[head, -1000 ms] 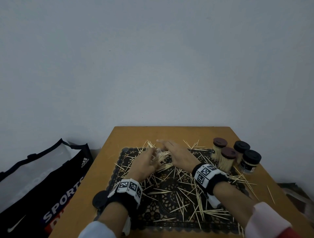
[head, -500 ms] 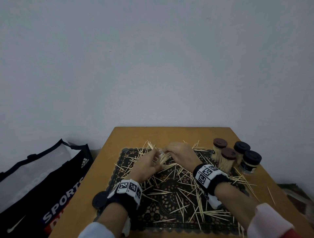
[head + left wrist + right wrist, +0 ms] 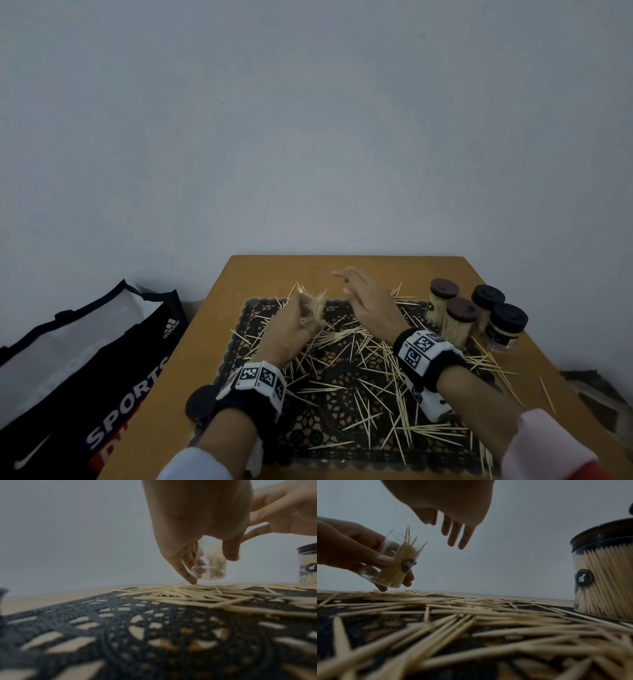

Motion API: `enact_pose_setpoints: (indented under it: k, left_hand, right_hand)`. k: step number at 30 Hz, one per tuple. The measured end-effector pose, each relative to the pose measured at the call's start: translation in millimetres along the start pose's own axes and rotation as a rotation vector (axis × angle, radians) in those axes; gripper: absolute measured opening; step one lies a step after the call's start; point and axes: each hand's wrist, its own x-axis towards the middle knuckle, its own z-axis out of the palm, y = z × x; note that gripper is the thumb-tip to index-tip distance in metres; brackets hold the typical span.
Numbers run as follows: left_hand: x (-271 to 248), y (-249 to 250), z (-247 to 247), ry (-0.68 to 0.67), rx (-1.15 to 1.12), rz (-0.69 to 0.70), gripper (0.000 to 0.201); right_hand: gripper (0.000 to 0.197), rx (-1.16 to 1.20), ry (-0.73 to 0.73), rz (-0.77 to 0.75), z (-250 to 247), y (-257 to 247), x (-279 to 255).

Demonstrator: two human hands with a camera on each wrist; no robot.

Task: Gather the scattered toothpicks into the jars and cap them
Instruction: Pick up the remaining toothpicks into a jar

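Left grip (image 3: 291, 325) clutching tilted clear jar (image 3: 393, 563) of toothpicks (image 3: 406, 555), frame centre; right grip (image 3: 366, 298) beside it, fingers spread loose, holding nothing.

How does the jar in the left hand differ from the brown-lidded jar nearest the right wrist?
The held jar is uncapped, the brown-lidded jar capped. The held jar is tilted, gripped by the left hand above the mat; the brown-lidded one stands upright on the table. The held jar is part full, the other packed. Both are clear and hold toothpicks.
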Motion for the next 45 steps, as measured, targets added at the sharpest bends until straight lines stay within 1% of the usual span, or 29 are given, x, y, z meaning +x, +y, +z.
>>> enact_pose_setpoints:
  k: [1, 2, 3, 4, 6, 7, 8, 9, 10, 14, 18, 23, 27, 31, 35, 39, 42, 45]
  left_hand:
    - [0, -3, -1, 0.062, 0.018, -0.012, 0.043]
    - [1, -4, -2, 0.131, 0.038, -0.022, 0.049]
    - [1, -6, -2, 0.193, 0.053, -0.032, 0.054]
    - [1, -7, -3, 0.241, 0.06, -0.039, 0.057]
    - [1, -8, -4, 0.283, 0.069, -0.057, 0.056]
    - [1, -8, -4, 0.281, 0.082, -0.069, 0.052]
    - [0, -7, -4, 0.269, 0.097, -0.076, 0.048]
    - [0, -6, -3, 0.254, 0.11, -0.08, 0.046]
    - [1, -5, -3, 0.243, 0.121, -0.081, 0.047]
    - [0, -4, -3, 0.205, 0.171, -0.104, 0.044]
    - [-1, -3, -3, 0.195, 0.196, -0.117, 0.044]
    - [-2, -2, -4, 0.164, 0.196, -0.13, 0.048]
    - [-2, 0, -4, 0.159, 0.21, -0.138, 0.048]
    - [-2, -2, -4, 0.158, 0.209, -0.145, 0.048]
    - [-1, -3, -4, 0.173, 0.203, -0.137, 0.04]
    - [2, -9, -4, 0.171, 0.234, -0.099, 0.038]
    - [3, -9, -3, 0.132, 0.223, -0.061, 0.041]
    - [4, -7, -1, 0.049, 0.204, 0.011, 0.049]
  right_hand:
    - [0.037, -0.028, -0.049, 0.035, 1, 1, 0]
    - [0.039, -0.07, -0.136, 0.06, 2, 2, 0]
    - [0.045, -0.125, -0.258, 0.068, 5, 3, -1]
    - [0.055, -0.187, -0.398, 0.06, 9, 6, -3]
    - [0.074, -0.28, -0.664, 0.063, 14, 9, -6]
    - [0.077, -0.301, -0.75, 0.067, 17, 9, -7]
    - [0.077, -0.3, -0.791, 0.06, 18, 9, -7]
    - [0.074, -0.28, -0.79, 0.051, 18, 8, -6]
    - [0.069, -0.253, -0.758, 0.041, 18, 7, -5]
    - [0.041, -0.206, -0.598, 0.041, 18, 0, 1]
    - [0.033, -0.205, -0.563, 0.097, 17, -4, 3]
    - [0.017, -0.294, -0.525, 0.06, 12, -4, 2]
    - [0.018, -0.434, -0.488, -0.002, 9, -5, -1]
    - [0.019, -0.466, -0.441, -0.017, 9, -3, -2]
    - [0.019, -0.455, -0.288, 0.067, 9, -2, 0]
    - [0.014, -0.397, -0.143, 0.076, 4, 0, 0]
    - [0.002, -0.348, -0.087, -0.006, 2, 0, -1]
    - [0.007, -0.32, -0.09, -0.072, 4, 1, -2]
